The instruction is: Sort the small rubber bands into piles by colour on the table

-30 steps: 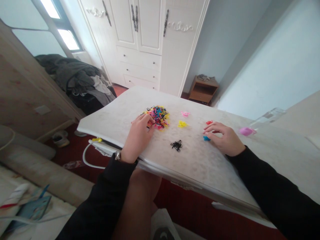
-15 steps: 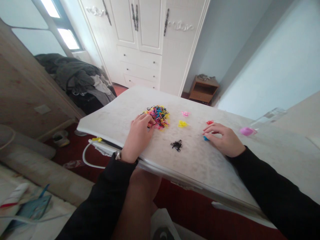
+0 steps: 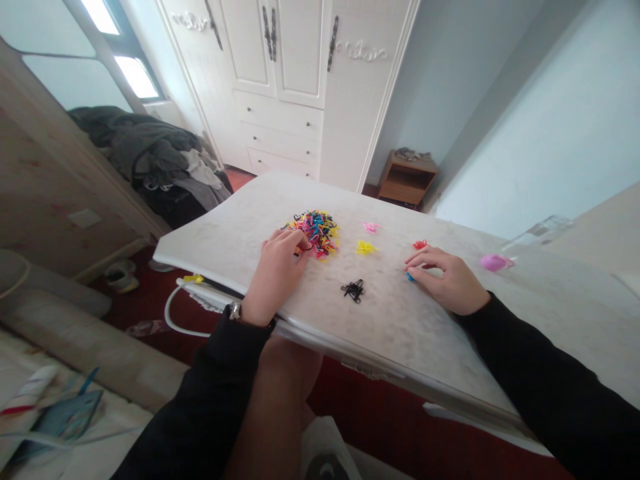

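A mixed heap of small coloured rubber bands (image 3: 320, 230) lies on the white table (image 3: 240, 220). At its near left edge rests my left hand (image 3: 283, 263), fingers bent and closed; a dark band shows by the thumb. My right hand (image 3: 445, 277) is curled over a few blue rubber bands (image 3: 411, 275), with thumb and forefinger closed on them and partly hiding them. Just beyond those fingers sit red rubber bands (image 3: 420, 245). Between the hands are separate little piles of black rubber bands (image 3: 354, 291), yellow rubber bands (image 3: 365, 247) and pink rubber bands (image 3: 371, 227).
A clear container with a pink end (image 3: 496, 263) lies to the right of my right hand. A white cable (image 3: 173, 320) loops off the table's near left edge. Behind the table stand a white wardrobe (image 3: 280, 127) and a small brown cabinet (image 3: 407, 179).
My right fingers have shifted very slightly to the left with the blue rubber bands. The left hand stays at the heap, almost unmoved.
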`<state>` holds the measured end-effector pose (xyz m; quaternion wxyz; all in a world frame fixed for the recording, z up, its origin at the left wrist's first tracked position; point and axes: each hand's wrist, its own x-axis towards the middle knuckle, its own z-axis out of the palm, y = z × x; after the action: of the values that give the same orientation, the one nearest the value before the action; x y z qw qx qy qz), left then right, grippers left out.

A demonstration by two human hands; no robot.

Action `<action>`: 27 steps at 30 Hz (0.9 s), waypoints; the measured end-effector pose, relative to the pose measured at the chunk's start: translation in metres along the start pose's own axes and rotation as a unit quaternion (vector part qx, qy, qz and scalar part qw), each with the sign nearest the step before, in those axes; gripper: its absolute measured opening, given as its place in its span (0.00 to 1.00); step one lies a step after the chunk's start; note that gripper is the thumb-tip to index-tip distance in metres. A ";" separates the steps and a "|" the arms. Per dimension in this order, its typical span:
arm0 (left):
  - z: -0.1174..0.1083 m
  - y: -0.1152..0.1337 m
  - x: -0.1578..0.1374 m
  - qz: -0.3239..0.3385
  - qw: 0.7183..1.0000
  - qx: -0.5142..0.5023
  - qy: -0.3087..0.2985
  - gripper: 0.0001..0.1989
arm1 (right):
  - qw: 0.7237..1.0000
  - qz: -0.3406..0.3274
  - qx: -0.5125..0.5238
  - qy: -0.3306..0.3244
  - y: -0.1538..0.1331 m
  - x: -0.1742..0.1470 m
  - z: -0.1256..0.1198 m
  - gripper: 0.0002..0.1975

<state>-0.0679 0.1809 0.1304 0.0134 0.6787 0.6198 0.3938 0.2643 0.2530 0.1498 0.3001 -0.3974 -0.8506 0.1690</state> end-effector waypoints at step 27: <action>-0.006 0.004 0.001 -0.015 0.997 -0.052 0.049 0.05 | 1.000 0.002 -0.006 -0.001 -0.006 -0.001 0.001 0.09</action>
<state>-0.0677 0.1779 0.1366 0.0243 0.6472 0.6086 0.4585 0.2606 0.2489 0.1521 0.2968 -0.4004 -0.8511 0.1647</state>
